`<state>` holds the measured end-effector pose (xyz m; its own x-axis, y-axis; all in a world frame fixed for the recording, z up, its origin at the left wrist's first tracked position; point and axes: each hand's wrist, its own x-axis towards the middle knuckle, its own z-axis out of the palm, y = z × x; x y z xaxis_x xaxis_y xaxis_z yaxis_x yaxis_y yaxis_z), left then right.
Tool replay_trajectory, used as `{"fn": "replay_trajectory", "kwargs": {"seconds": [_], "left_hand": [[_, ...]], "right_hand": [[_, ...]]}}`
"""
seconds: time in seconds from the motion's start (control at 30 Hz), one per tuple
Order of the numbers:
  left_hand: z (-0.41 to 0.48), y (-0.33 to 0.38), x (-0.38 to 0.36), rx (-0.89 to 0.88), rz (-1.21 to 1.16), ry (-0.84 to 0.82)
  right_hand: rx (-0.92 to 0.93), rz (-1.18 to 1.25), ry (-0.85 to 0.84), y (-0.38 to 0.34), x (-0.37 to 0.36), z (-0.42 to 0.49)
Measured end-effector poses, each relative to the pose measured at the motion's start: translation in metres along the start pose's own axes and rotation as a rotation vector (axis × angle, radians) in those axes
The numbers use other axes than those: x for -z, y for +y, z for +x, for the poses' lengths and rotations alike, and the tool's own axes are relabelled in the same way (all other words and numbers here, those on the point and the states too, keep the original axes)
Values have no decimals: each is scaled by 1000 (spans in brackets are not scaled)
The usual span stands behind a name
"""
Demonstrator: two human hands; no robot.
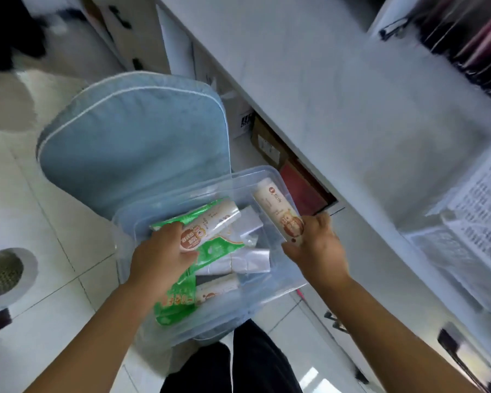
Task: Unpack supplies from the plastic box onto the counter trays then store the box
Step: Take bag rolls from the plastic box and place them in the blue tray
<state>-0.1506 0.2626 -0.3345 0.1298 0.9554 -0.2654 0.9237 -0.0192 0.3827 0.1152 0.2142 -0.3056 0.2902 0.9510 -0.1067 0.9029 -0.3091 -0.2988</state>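
Observation:
A clear plastic box [270, 173] rests on a blue cushioned chair seat [131, 143] beside the white counter. My left hand [162, 256] grips a cream-and-brown roll [207, 226] over the box's left side. My right hand [318, 245] grips a second, similar roll [278, 211] tilted over the box's right side. Inside the box lie green plastic packs [179, 299], a third roll [219, 287] and clear wrapped bundles [247, 262].
The white counter [323, 89] runs diagonally on the right, with a clear tray [451, 239] holding printed sheets at its near right end. Cardboard boxes [267, 143] sit under the counter. A shoe [0, 270] stands on the tiled floor at the left.

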Motion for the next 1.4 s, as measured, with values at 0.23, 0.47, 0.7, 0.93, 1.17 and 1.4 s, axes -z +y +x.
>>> {"fn": "replay_trajectory", "kwargs": {"seconds": [0.23, 0.47, 0.7, 0.93, 1.17, 1.4], "left_hand": [[-11, 90, 53, -229, -46, 100], [-37, 195, 59, -419, -136, 71], [-87, 305, 32, -650, -115, -25], [-134, 390, -6, -724, -44, -30], [-172, 453, -39, -665, -29, -21], [-194, 485, -57, -608, -35, -36]], "right_hand": [[-11, 24, 255, 19, 97, -59], [-161, -47, 402, 78, 170, -131], [-384, -115, 494, 180, 217, -215], [-458, -173, 379, 318, 251, -270], [-214, -216, 104, 411, 251, -275], [-54, -247, 74, 439, 238, -269]]}}
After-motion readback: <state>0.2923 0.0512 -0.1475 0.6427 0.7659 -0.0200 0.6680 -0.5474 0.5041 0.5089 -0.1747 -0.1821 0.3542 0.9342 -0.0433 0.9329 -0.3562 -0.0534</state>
